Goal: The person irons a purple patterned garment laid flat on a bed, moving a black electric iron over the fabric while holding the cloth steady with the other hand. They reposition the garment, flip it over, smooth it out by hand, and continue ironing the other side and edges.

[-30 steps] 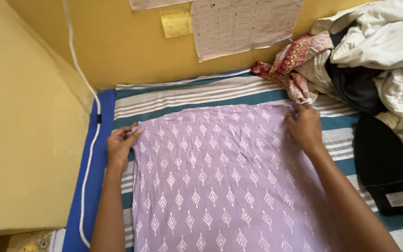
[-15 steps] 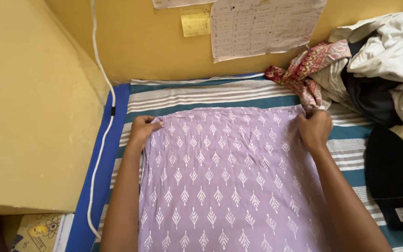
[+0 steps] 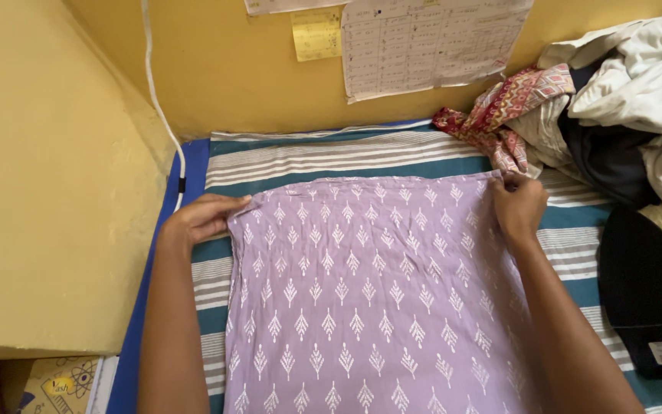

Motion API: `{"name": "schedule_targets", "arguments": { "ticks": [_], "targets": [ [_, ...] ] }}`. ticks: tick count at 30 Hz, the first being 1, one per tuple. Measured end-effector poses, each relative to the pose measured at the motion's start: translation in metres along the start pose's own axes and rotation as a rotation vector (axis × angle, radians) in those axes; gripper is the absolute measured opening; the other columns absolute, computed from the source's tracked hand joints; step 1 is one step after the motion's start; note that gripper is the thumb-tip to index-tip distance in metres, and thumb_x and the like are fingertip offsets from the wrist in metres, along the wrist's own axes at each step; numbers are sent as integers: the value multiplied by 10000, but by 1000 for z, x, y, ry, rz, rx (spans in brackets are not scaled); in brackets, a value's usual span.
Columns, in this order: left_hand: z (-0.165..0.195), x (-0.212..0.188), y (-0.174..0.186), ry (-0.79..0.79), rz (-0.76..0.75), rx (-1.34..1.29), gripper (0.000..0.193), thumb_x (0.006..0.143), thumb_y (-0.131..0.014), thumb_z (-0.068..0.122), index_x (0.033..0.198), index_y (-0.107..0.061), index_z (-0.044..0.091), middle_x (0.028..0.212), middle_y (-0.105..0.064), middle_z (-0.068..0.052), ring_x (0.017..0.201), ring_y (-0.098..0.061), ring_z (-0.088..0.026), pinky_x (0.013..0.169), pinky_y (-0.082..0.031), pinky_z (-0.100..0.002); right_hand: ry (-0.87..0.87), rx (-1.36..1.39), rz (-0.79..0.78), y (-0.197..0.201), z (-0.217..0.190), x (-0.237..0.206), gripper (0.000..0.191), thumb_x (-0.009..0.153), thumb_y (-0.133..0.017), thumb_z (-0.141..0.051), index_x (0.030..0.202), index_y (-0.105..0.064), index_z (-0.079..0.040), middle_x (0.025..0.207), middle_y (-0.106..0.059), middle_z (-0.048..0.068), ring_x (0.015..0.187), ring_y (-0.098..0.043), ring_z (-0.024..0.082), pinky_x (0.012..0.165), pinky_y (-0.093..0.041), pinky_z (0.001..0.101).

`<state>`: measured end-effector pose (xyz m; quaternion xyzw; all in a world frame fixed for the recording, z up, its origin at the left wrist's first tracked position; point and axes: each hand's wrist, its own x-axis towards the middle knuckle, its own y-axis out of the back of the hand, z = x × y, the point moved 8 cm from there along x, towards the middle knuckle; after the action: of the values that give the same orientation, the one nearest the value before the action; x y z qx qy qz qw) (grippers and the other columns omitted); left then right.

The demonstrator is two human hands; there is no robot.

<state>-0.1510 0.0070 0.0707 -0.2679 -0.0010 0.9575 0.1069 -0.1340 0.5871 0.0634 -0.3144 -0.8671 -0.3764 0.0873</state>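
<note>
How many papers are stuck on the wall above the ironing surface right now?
3, at least in part: a large white gridded sheet at top centre, a small yellow note left of it, and the edge of another white sheet at the frame's top. More may lie beyond the frame.

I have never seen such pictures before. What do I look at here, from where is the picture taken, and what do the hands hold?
No machine is here: a camera worn on a person's head looks down at that person's two bare hands. The left hand and the right hand each grip a far corner of a lilac cloth with a white leaf print, spread flat on a striped cover. A pile of clothes lies at the right, with a black iron below it. Papers hang on the yellow wall.
</note>
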Motion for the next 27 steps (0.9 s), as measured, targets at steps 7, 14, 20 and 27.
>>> {"name": "schedule_targets", "arguments": {
  "ticks": [7,14,20,27],
  "targets": [
    [-3,-1,8,12,12,-80,304,911,-711,164,1117,-719,-59,1099,-753,-101,975,-709,-141,930,-582,-277,-8,16,20,5,-2,12,258,883,-736,-203,1009,-780,18,855,-730,238,801,-728,384,786,-547,449],
    [0,5,12,-81,89,-79,263,901,-764,148,1070,-714,-47,1058,-735,-105,964,-698,-164,895,-577,-280,-8,30,28,6,-9,15,275,925,-722,-216,955,-753,55,823,-713,256,781,-714,397,782,-531,468],
    [6,-15,44,-394,641,-392,238,793,-820,-45,1013,-727,-47,954,-750,-100,882,-698,-204,763,-553,-313,-57,93,266,23,-19,15,296,1020,-708,-237,984,-745,54,864,-725,243,771,-709,394,755,-516,485],
    [27,-42,58,-829,839,-519,240,774,-722,-140,994,-765,-53,964,-774,-95,904,-723,-183,826,-602,-273,183,239,353,29,-66,17,136,986,-694,-62,1047,-745,48,927,-755,200,793,-736,289,752,-553,404]
  ]
}}
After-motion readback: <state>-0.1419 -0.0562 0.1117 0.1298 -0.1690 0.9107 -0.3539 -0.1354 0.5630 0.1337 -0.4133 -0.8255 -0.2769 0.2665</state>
